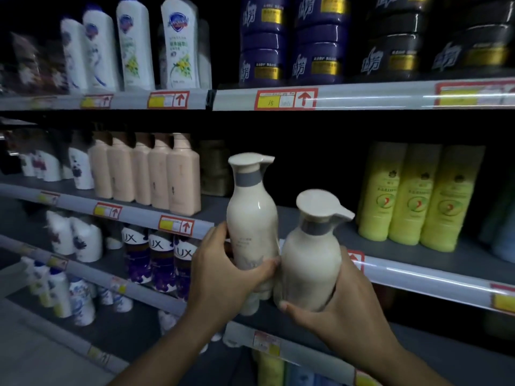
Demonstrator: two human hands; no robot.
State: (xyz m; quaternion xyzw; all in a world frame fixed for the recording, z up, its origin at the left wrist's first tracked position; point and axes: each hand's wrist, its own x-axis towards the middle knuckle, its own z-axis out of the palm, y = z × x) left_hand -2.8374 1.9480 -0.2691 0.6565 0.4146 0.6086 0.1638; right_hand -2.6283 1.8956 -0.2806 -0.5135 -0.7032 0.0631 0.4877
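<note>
Two cream pump bottles with grey collars are held side by side in front of a shop shelf. My left hand (223, 274) grips the taller left bottle (252, 218) round its lower body, thumb across the front. My right hand (342, 305) grips the right bottle (309, 260) from the right side and below, its pump spout pointing right. The two bottles touch near their bases. Both stand upright, in front of the middle shelf's edge (418, 280), before a dark gap in that shelf.
Peach bottles (172, 176) stand left of the gap, yellow-green bottles (418, 196) to the right. The top shelf holds white bottles (178, 45) and dark stacked jars (317, 40). Lower shelves carry purple-labelled bottles (160, 263) and small white ones (80, 299). Price tags line the shelf rails.
</note>
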